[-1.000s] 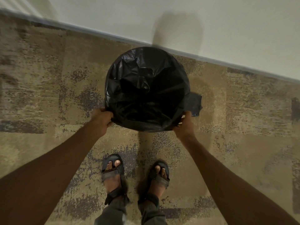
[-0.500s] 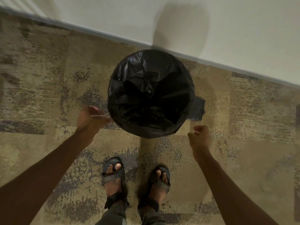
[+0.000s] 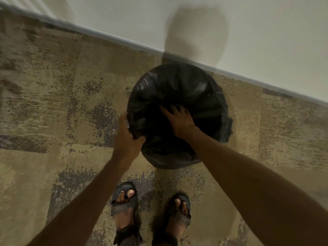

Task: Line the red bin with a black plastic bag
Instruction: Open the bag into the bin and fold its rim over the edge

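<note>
You're nearly done: the crinkled black plastic bag (image 3: 191, 86) already drapes over the round bin, your left hand (image 3: 126, 135) clamped on its rim fold while your right hand (image 3: 177, 118), fingers spread, presses the liner down inside.

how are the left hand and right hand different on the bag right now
The left hand is curled, gripping the black bag at the bin's near-left rim from outside. The right hand is open, fingers spread, palm down, pressing on the bag inside the rim. The left hand sits at the edge; the right hand sits near the middle. Both are bare and touch the bag.
</note>
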Action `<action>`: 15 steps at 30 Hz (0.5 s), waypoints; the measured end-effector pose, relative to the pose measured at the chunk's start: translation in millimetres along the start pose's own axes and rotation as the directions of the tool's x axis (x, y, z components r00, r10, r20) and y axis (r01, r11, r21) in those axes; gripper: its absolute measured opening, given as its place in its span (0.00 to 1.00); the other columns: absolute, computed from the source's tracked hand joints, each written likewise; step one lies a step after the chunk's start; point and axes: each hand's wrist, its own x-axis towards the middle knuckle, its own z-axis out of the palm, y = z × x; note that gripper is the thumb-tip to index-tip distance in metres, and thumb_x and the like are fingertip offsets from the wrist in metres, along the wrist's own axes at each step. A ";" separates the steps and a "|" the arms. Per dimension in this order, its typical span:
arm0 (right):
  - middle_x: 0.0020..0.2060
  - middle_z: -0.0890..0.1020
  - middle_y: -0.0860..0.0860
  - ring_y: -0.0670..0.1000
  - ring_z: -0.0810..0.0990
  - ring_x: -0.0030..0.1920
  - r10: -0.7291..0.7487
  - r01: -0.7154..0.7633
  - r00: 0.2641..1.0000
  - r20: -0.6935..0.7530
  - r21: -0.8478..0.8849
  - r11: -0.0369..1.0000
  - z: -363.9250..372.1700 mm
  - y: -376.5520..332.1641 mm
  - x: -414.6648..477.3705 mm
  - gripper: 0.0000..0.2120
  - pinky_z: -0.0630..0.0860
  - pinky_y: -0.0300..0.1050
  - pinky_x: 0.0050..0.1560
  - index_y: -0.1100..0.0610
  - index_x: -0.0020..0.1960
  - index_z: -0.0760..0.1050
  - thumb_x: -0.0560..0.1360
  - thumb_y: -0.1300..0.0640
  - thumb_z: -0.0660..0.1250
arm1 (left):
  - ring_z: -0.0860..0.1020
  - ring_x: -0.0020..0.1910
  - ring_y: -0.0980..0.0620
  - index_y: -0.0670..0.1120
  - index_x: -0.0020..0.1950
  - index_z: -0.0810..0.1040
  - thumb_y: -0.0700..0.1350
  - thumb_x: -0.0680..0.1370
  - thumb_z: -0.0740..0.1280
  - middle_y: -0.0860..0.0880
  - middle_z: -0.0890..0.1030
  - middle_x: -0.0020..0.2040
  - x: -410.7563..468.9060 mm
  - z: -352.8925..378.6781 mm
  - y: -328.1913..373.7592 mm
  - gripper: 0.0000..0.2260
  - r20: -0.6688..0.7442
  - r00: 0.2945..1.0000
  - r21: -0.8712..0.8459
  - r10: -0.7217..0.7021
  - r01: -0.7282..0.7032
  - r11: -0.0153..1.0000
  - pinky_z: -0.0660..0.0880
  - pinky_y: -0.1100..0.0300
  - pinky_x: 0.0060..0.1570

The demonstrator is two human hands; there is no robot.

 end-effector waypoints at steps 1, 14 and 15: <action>0.78 0.45 0.58 0.70 0.42 0.75 0.007 -0.007 0.999 0.032 -0.030 1.000 8.0 3.5 11.0 0.49 0.44 0.69 0.74 0.42 0.77 0.34 0.73 0.44 0.69 | 0.77 0.39 0.70 0.52 0.70 0.64 0.32 0.72 0.70 0.62 0.72 0.47 0.0 1.3 -3.9 0.31 -0.012 1.000 0.006 0.005 -0.005 1.000 0.75 0.72 0.28; 0.73 0.64 0.59 0.65 0.60 0.72 -0.017 0.036 0.941 -0.338 0.050 0.998 3.0 3.6 -25.1 0.34 0.63 0.63 0.70 0.50 0.76 0.58 0.74 0.51 0.68 | 0.78 0.38 0.72 0.56 0.69 0.64 0.32 0.72 0.70 0.59 0.75 0.46 -5.5 -2.6 -14.7 0.32 -0.004 1.000 -0.046 0.013 -0.013 0.999 0.76 0.73 0.29; 0.68 0.69 0.60 0.63 0.65 0.68 -0.002 0.043 0.918 -0.397 0.094 0.995 2.7 3.4 -31.2 0.25 0.70 0.61 0.65 0.53 0.71 0.66 0.75 0.55 0.66 | 0.79 0.38 0.71 0.56 0.69 0.64 0.32 0.72 0.70 0.59 0.75 0.47 -5.9 -3.0 -14.0 0.32 0.002 1.000 -0.060 0.002 -0.002 0.998 0.76 0.73 0.30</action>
